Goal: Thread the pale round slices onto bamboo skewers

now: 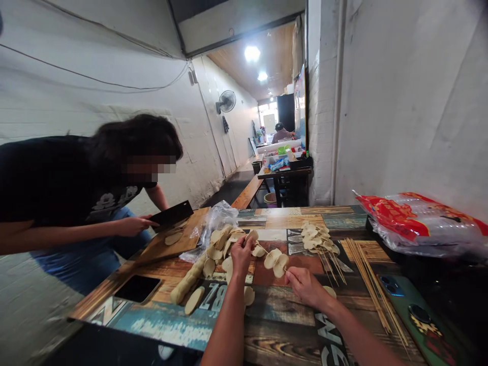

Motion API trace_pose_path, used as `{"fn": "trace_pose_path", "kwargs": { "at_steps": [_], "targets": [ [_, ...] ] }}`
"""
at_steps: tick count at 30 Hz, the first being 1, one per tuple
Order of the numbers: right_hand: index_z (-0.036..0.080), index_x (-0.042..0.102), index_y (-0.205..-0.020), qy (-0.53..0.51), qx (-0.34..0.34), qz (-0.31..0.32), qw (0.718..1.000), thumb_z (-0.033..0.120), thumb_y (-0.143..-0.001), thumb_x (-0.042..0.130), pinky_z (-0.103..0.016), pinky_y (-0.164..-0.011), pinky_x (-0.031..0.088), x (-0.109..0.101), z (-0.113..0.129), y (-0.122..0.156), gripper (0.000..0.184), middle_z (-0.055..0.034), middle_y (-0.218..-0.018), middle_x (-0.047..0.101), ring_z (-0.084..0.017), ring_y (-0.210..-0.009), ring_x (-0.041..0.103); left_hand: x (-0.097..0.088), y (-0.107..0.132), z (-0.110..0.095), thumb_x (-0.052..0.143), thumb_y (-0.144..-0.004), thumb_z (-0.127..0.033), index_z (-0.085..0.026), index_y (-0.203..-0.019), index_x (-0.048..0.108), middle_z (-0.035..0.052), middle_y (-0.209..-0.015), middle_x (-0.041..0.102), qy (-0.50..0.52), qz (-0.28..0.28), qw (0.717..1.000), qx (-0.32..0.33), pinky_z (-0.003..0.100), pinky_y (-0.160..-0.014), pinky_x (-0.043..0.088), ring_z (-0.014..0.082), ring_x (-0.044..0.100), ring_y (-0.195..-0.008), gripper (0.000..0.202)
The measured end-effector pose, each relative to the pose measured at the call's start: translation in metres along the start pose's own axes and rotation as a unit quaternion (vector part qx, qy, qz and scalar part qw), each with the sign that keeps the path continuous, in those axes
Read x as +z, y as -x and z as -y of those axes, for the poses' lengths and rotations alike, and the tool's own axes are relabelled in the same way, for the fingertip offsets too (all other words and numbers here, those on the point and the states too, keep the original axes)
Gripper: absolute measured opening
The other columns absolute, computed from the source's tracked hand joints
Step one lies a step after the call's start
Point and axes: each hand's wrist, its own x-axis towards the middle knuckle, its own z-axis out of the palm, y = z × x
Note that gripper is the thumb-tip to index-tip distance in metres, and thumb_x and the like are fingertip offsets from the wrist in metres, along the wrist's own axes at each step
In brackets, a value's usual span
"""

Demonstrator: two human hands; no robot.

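Slices (221,241) lie heaped on the patchwork-print table (282,330); well right of the heap, a red-printed plastic pack (419,216) holds clear contents I can't identify; nearer the heap, my right hand (303,284) pinches a skewer (285,269), likely to steady it, while my left hand (242,254) pinches a slice (252,235).

My bare right hand (305,285) hides part of a thin wooden skewer (285,269), and the bottom edge crops a dark-green phone (422,329).
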Motion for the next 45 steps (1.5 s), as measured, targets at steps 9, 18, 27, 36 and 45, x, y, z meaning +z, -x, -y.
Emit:
{"fn": "trace_pose_path", "kwargs": {
  "at_steps": [9, 18, 27, 36, 45],
  "targets": [
    [0.02, 0.053, -0.065, -0.006, -0.02, 0.018, 1.0, 0.032, -0.091, 0.033, -0.026, -0.061, 0.039, 0.003, -0.002, -0.002, 0.035, 0.0006, -0.057, 0.052, -0.014, -0.058, 0.051, -0.007, -0.005, -0.008, 0.085, -0.053, -0.03, -0.015, -0.068, 0.059, -0.0046, -0.059, 0.055, 0.218, -0.012, 0.96, -0.177, 0.019, -0.05, 0.043, 0.0093, 0.056, -0.054, 0.034],
    [0.021, 0.051, -0.072, -0.084, 0.018, 0.058, 0.995, 0.04, -0.093, 0.031, -0.023, -0.05, 0.036, 0.005, -0.003, -0.002, 0.035, 0.0057, -0.046, 0.043, -0.012, -0.044, 0.044, -0.01, -0.007, -0.015, 0.074, -0.07, -0.015, -0.014, -0.069, 0.058, -0.0011, -0.056, 0.054, 0.294, 0.001, 0.922, -0.251, 0.018, -0.049, 0.044, 0.0081, 0.053, -0.05, 0.016],
    [0.022, 0.05, -0.072, -0.102, 0.032, 0.075, 0.991, 0.057, -0.092, 0.032, -0.023, -0.049, 0.037, 0.011, -0.01, -0.005, 0.043, 0.0073, -0.043, 0.043, -0.011, -0.04, 0.042, -0.008, -0.007, -0.016, 0.07, -0.072, -0.007, -0.013, -0.071, 0.058, -0.0008, -0.064, 0.056, 0.335, -0.003, 0.907, -0.255, 0.016, -0.047, 0.042, 0.0053, 0.051, -0.05, 0.013],
    [0.022, 0.05, -0.073, -0.114, 0.046, 0.071, 0.99, 0.055, -0.094, 0.032, -0.022, -0.046, 0.035, 0.015, -0.012, -0.006, 0.042, 0.0081, -0.042, 0.043, -0.01, -0.037, 0.041, -0.006, -0.004, -0.016, 0.073, -0.069, -0.01, -0.014, -0.069, 0.058, -0.0018, -0.064, 0.056, 0.328, 0.019, 0.915, -0.236, 0.015, -0.047, 0.041, 0.0052, 0.052, -0.051, 0.015],
    [0.022, 0.049, -0.071, -0.111, 0.054, 0.06, 0.991, 0.056, -0.093, 0.034, -0.022, -0.045, 0.035, 0.016, -0.012, -0.008, 0.043, 0.0083, -0.041, 0.042, -0.01, -0.036, 0.042, 0.001, 0.004, -0.015, 0.086, -0.053, -0.035, -0.013, -0.069, 0.063, -0.0036, -0.058, 0.055, 0.235, 0.022, 0.959, -0.155, 0.02, -0.052, 0.042, 0.0073, 0.052, -0.051, 0.036]
  ]
}}
